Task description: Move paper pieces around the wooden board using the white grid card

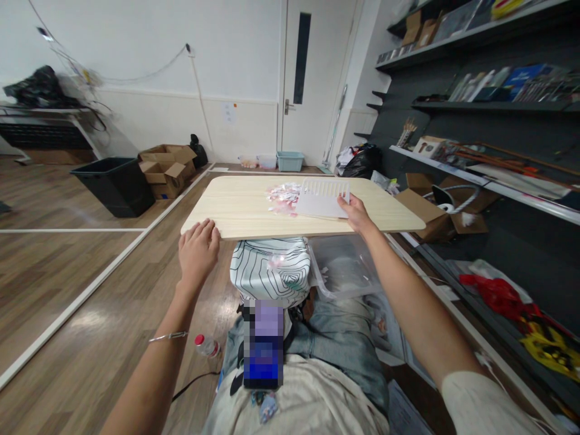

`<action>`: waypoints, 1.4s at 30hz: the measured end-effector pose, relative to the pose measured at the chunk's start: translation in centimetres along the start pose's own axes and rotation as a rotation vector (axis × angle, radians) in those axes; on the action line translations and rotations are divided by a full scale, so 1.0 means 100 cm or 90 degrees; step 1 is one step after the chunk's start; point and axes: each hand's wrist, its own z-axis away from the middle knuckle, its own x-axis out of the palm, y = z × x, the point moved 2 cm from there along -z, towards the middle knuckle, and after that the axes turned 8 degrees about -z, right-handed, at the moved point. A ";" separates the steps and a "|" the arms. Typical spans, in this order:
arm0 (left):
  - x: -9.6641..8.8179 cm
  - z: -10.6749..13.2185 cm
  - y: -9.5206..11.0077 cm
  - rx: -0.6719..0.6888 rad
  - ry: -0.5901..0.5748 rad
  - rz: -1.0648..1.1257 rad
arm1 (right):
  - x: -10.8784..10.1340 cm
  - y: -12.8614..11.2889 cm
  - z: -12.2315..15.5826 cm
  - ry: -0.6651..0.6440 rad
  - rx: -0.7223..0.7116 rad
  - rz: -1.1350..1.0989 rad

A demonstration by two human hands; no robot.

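Observation:
My right hand (356, 211) pinches the near right corner of a flat white plastic panel (319, 202) with a row of slots along its far side. The panel is over the right middle of a pale wood-grain table (240, 208). Against its left edge lies a pile of pink and white scraps (284, 198), partly hidden by the panel. My left hand (199, 248) is at the table's near left corner, fingers together and bent over the edge; its thumb is hidden.
Under the table's near edge are a patterned cloth-covered seat (269, 269) with pink scraps on it and a clear plastic bin (344, 266). A bottle (207, 345) is on the floor at left. Beyond stand a black bin (115, 187) and cardboard boxes (165, 169); shelves (480, 109) line the right.

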 end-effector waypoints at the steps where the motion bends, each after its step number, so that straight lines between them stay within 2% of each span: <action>1: 0.000 0.000 0.000 -0.002 -0.003 0.000 | 0.000 0.000 0.000 -0.005 0.003 -0.001; 15: 0.001 0.000 -0.001 0.006 0.015 0.007 | -0.002 0.000 0.002 -0.044 0.015 -0.003; 24: 0.006 -0.001 -0.004 0.014 0.032 0.021 | -0.009 0.008 -0.004 -0.019 -0.011 -0.006; 30: 0.007 -0.001 -0.006 0.016 0.037 0.011 | -0.005 0.002 0.002 -0.076 0.036 -0.023; 42: 0.009 -0.001 -0.007 0.021 0.043 0.013 | -0.003 0.001 0.002 -0.070 0.024 -0.024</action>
